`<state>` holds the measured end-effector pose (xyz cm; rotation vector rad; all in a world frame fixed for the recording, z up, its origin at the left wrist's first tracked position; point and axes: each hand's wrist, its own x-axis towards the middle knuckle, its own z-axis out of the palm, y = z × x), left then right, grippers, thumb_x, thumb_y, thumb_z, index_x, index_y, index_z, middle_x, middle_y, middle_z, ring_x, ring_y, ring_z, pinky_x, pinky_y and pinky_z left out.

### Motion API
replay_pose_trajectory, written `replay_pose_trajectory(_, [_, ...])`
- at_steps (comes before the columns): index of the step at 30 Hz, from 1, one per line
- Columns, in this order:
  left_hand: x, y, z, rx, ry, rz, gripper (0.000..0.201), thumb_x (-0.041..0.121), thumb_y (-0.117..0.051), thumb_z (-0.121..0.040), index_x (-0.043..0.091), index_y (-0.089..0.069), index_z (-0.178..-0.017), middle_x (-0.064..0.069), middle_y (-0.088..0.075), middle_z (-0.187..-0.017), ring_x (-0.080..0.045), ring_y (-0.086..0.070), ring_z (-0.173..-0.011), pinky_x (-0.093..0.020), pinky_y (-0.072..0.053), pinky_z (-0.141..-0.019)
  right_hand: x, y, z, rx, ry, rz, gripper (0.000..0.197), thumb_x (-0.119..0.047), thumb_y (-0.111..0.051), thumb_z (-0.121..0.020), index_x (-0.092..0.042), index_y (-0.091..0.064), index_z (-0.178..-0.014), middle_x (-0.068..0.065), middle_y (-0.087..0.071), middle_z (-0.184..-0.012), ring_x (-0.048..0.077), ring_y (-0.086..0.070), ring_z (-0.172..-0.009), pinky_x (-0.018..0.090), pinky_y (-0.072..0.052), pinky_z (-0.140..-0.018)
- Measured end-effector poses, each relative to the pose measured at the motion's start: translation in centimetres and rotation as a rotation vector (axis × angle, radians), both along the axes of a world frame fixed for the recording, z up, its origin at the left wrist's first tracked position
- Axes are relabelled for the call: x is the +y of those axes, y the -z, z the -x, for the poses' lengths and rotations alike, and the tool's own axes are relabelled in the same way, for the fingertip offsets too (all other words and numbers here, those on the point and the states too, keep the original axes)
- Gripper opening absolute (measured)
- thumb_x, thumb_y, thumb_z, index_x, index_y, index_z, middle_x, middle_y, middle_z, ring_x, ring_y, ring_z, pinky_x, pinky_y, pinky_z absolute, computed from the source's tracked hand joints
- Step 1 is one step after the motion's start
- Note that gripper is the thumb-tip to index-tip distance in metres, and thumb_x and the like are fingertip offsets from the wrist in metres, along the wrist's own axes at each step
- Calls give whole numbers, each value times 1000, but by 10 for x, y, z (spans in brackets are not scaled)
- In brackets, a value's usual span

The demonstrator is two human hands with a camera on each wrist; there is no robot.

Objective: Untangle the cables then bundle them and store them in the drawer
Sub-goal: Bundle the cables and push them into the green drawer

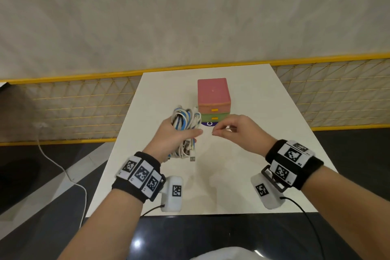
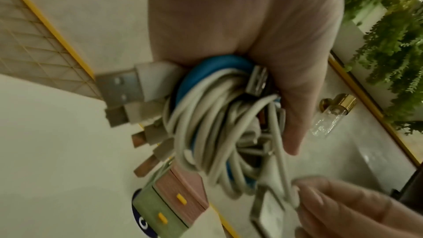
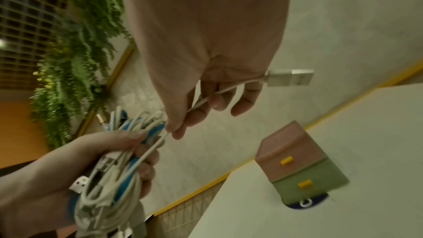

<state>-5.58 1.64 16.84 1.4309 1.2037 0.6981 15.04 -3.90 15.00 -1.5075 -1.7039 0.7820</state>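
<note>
While the left hand (image 1: 176, 136) has its grip wrapped tight around a messy bundle of white and blue USB cables (image 1: 185, 121), the right hand (image 1: 238, 131) sits just beside it, thumb and forefinger pinched together on one thin white cable strand (image 3: 215, 95) leading out of that bundle. In the right wrist view the strand runs across the fingers and ends in a white USB plug with a silver metal tip (image 3: 289, 77) poking out past the far side of that grip. Left wrist view shows several more USB plugs (image 2: 128, 90) sticking out of the bundle on the side away from the thumb, all loops crammed into the palm.

Both hands hover above the white worktop (image 1: 263, 175), not touching it. Just beyond the two grips, between them, stands a small drawer box with a pink top drawer and a green lower drawer (image 1: 213, 99), each with a little yellow handle, both drawers closed. The box sits on a dark blue round sticker (image 1: 209, 124). So the cables are all in hand, none in the drawer.
</note>
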Motion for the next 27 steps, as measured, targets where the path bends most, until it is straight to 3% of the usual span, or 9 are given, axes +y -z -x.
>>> replay_pose_trajectory(2, [-7, 3, -9, -57, 49, 7, 27, 10, -83, -74, 10, -72, -99, -5, -77, -87, -17, -73, -78, -27, -57, -72, 3, -7, 8, -75, -53, -56, 8, -20, -67, -87, -16, -73, -83, -13, -63, -75, -3, -52, -68, 11, -36, -63])
replay_pose_trajectory(4, [-9, 8, -14, -74, 71, 13, 32, 10, -85, -72, 10, -73, -102, -5, -77, -91, -16, -73, -83, -27, -58, -77, 6, -8, 12, -33, -34, -58, 7, -14, -67, -86, -15, -70, -80, -14, -60, -74, -6, -52, -65, 10, -37, -62])
replay_pose_trajectory(6, [-8, 10, -15, -44, 77, 18, 33, 10, -86, -70, 9, -73, -100, -6, -77, -90, -19, -73, -84, -31, -59, -81, 6, -4, 13, 141, -7, 8, 6, -11, -69, -84, -15, -64, -84, -3, -64, -76, -3, -55, -66, 15, -41, -67])
replay_pose_trajectory(8, [-8, 10, -17, -20, 88, 18, 31, 7, -85, -70, 6, -72, -99, -8, -76, -86, -20, -73, -78, -30, -60, -76, 3, 1, 14, 387, -29, 98, 21, -9, -67, -85, -9, -54, -101, 10, -66, -84, 17, -60, -79, 29, -46, -75])
replay_pose_trajectory(10, [-10, 9, -18, -27, 87, -7, 27, 1, -81, -73, 2, -71, -98, -9, -75, -81, -17, -72, -70, -25, -58, -66, 0, 5, 13, 546, -42, 178, 29, -6, -58, -91, -7, -47, -118, 10, -65, -90, 22, -54, -83, 27, -43, -71])
replay_pose_trajectory(13, [-9, 9, -17, -73, 3, -37, 19, -1, -77, -77, -2, -70, -94, -11, -72, -74, -15, -70, -62, -23, -56, -58, -3, 7, 1, 430, 10, 151, 28, -4, -50, -95, -11, -53, -123, 5, -66, -91, 13, -54, -76, 19, -43, -69])
replay_pose_trajectory(17, [-3, 12, -13, -148, -70, -28, 25, 0, -79, -76, -4, -69, -98, -14, -72, -79, -18, -71, -67, -26, -58, -63, -5, 16, -15, 147, 137, 116, 17, -4, -47, -96, -4, -64, -93, 6, -68, -85, 13, -64, -80, 18, -47, -77])
replay_pose_trajectory(21, [-3, 18, -21, -85, -25, -61, 30, 8, -84, -73, 5, -69, -99, -9, -74, -84, -17, -70, -76, -28, -58, -74, -3, 15, -4, 289, 196, 162, 24, -3, -37, -99, -8, -58, -89, 18, -63, -88, 29, -68, -86, 43, -54, -80])
replay_pose_trajectory(27, [-4, 29, -36, -94, -37, -92, 42, 7, -85, -72, 9, -65, -110, 3, -72, -91, 3, -67, -74, -10, -50, -64, -1, 11, 19, 543, 148, 268, 39, -4, -25, -100, -9, -57, -123, 20, -61, -117, 30, -65, -101, 37, -59, -76])
